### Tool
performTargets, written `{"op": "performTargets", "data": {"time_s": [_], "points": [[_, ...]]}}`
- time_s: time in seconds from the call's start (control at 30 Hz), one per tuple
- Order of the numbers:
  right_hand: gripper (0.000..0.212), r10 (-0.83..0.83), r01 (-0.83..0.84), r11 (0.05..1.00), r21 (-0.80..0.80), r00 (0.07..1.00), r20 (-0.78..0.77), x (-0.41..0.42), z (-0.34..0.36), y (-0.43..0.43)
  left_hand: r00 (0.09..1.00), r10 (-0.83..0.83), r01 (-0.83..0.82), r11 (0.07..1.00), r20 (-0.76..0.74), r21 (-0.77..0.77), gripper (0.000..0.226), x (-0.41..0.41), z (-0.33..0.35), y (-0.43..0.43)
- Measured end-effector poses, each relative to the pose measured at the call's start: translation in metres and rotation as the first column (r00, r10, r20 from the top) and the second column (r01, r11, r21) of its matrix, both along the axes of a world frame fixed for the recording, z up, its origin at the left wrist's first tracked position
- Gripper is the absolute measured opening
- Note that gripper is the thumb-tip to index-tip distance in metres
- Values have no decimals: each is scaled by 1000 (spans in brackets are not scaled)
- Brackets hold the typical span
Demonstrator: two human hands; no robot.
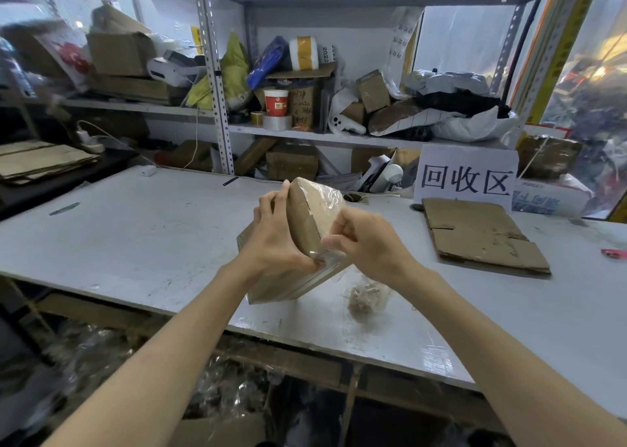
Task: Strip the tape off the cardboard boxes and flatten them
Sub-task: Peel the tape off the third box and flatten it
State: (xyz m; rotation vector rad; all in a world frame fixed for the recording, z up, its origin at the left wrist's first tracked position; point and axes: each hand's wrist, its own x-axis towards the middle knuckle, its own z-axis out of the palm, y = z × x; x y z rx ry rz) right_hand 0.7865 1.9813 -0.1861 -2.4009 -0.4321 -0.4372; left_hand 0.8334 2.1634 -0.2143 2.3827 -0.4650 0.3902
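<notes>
Observation, head view. Cardboard box (305, 215) is held up between both hands above the white table (135, 236), tilted, with one narrow end facing up and away. Whether its lower corner touches the tabletop cannot be told.

Left hand (274, 239): clamped on the box. Fingers wrap over the far left edge, fingertips on the upper end, and the thumb runs down to the near corner. The palm lies against the broad brown face.

Right hand (366, 243): fingers curled tight, thumb and forefinger pressed together at the box's near right edge. They pinch the clear tape (325, 202) that wraps this end of the box. The film looks glossy and wrinkled just beyond the knuckles. Whether any strip is already lifted from the cardboard cannot be told.

The two hands sit close together, with only the box corner between them.

Surroundings, taken from the hands:
- Crumpled wad of clear tape (366, 299) lies on the table just below the right wrist.
- Flattened cardboard (481, 236) lies on the table well to the right of the right hand.
- White sign (466, 178) with three black characters stands beyond that cardboard.
- Small pink object (614, 253) lies far right, at the frame edge.
- Cluttered metal shelving (217, 73) stands beyond both hands, behind the table.
</notes>
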Motion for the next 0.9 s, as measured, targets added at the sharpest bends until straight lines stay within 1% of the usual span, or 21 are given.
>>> {"op": "performTargets", "data": {"time_s": [0.03,0.07,0.1,0.13,0.17,0.2,0.27,0.33,0.37,0.47,0.53,0.6,0.7,0.73,0.8,0.83,0.9], "points": [[23,-29,27,999,42,999,46,-1,1,-1,1000,18,-18,999,1,34,152,1,0,-1],[37,-64,58,995,83,995,75,-1,2,-2,999,41,-41,996,1,75,154,2,-1,-2],[50,-88,79,989,125,994,71,-2,3,-2,998,61,-61,991,7,118,155,2,-2,-3],[56,-101,94,986,135,994,50,-1,4,0,997,69,-73,985,27,159,157,2,-3,-3],[52,-111,106,987,117,993,33,1,4,2,997,66,-74,979,50,191,158,1,-5,-4],[42,-126,122,987,101,992,30,2,4,4,996,61,-74,975,68,207,158,1,-6,-4],[21,-176,165,976,143,982,65,4,4,9,993,68,-88,973,100,213,157,0,-8,-5],[10,-189,167,970,178,976,110,3,3,13,990,91,-113,970,111,214,156,-1,-8,-7],[8,-161,139,979,151,976,146,2,2,15,989,105,-125,970,107,208,156,0,-8,-8],[21,-2,-7,1000,30,965,263,-3,-5,17,986,161,-167,974,49,151,154,4,-6,-4],[22,70,-66,998,-24,956,286,-6,-8,14,985,170,-171,979,19,110,153,6,-6,0],[20,97,-83,995,-57,945,311,-7,-8,9,988,152,-154,984,26,89,151,6,-8,2],[15,111,-105,994,-36,937,331,-9,-11,-3,993,112,-112,994,22,4,149,7,-8,8],[15,103,-103,994,-20,932,347,-10,-13,-7,996,94,-94,995,6,-37,145,8,-8,11],[19,28,-41,999,30,935,352,-11,-18,-13,999,42,-44,995,-19,-85,133,6,-10,15],[20,-32,15,999,49,934,356,-10,-20,-13,1000,22,-22,996,-7,-85,127,5,-10,14],[17,-175,142,984,110,902,396,-7,-21,-10,1000,8,-6,997,24,-72,118,5,-9,11]]}}
